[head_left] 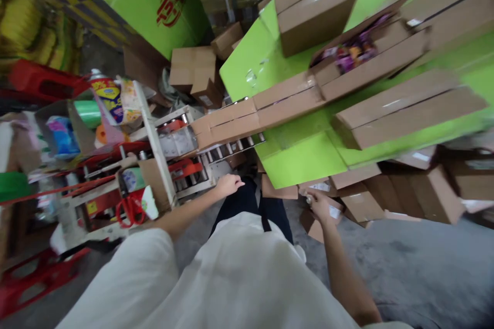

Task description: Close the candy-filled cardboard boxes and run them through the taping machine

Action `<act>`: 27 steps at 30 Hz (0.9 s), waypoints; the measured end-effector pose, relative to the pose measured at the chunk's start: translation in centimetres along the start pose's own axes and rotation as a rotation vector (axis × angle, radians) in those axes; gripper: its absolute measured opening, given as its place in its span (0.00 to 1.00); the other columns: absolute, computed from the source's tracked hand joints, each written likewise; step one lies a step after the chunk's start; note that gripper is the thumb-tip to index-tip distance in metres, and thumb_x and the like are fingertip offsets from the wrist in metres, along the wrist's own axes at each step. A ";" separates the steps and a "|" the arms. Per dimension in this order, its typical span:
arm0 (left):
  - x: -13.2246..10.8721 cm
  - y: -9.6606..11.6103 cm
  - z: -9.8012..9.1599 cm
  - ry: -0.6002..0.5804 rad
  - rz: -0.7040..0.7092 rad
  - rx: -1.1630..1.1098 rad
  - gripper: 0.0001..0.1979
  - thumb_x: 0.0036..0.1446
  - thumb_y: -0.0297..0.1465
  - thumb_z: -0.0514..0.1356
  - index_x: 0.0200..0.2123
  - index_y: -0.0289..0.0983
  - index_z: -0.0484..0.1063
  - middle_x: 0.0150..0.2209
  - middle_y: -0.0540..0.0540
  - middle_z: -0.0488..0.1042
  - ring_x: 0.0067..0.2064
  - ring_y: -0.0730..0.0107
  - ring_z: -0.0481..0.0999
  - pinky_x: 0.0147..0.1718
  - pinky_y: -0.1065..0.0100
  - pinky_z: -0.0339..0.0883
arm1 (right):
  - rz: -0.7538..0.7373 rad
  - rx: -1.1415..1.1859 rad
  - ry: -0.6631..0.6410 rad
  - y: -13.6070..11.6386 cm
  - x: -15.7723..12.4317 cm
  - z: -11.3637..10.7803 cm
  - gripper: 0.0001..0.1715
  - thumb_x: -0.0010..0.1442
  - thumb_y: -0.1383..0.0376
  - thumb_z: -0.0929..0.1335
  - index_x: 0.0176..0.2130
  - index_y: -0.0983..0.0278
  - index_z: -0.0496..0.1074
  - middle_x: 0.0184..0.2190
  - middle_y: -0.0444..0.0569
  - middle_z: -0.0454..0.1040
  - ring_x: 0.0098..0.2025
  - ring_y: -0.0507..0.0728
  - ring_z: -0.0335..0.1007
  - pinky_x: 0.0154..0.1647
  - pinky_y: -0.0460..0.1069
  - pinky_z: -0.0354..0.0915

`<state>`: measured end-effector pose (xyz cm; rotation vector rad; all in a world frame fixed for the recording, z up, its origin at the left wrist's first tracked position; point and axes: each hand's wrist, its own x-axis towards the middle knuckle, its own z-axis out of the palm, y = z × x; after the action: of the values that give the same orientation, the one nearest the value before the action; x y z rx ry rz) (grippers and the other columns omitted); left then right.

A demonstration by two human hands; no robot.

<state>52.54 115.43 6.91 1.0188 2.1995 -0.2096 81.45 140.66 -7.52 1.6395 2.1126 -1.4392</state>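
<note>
My left hand [228, 184] hangs in front of my dark trousers, fingers curled loosely with nothing seen in them, near the end of a roller conveyor [216, 157]. Lower right, my right hand [319, 204] reaches down among small cardboard boxes [360, 204] under the edge of a bright green table [301, 159]; its fingers look closed on a small pale thing I cannot make out. On the green table lie flat brown cartons [285, 105], and one open carton [353, 51] shows colourful packets.
A white and red taping machine frame [154, 139] stands to the left, with red scissors [131, 208] hanging on it and bottles and packets above. Cartons pile up behind. Grey concrete floor [405, 262] lies at the right. The picture is blurred.
</note>
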 end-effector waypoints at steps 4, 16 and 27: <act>3.8 1.8 -4.6 0.219 0.025 -0.079 0.20 0.71 0.41 0.52 0.34 0.38 0.77 0.31 0.45 0.81 0.35 0.64 0.80 0.34 0.67 0.69 | -0.048 0.196 0.063 -4.4 0.8 -0.2 0.19 0.48 0.61 0.64 0.37 0.64 0.76 0.30 0.51 0.76 0.34 0.60 0.72 0.38 0.51 0.67; 15.5 9.7 -23.4 0.865 0.337 -0.316 0.12 0.65 0.35 0.57 0.47 0.34 0.72 0.50 0.37 0.72 0.50 0.59 0.75 0.52 0.59 0.71 | -0.129 0.620 0.337 -11.5 2.6 -6.6 0.28 0.59 0.48 0.60 0.46 0.66 0.71 0.28 0.46 0.69 0.27 0.56 0.66 0.27 0.49 0.66; 21.6 25.0 -31.8 0.959 0.623 -0.075 0.25 0.64 0.37 0.61 0.60 0.30 0.64 0.55 0.31 0.71 0.58 0.50 0.71 0.59 0.53 0.66 | -0.248 0.457 0.868 -11.9 5.6 -18.6 0.45 0.55 0.42 0.70 0.61 0.67 0.65 0.58 0.64 0.69 0.61 0.71 0.64 0.63 0.64 0.61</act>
<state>44.20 158.58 19.99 1.9689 2.4654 0.7902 77.76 158.19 6.52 2.6297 2.5979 -1.5342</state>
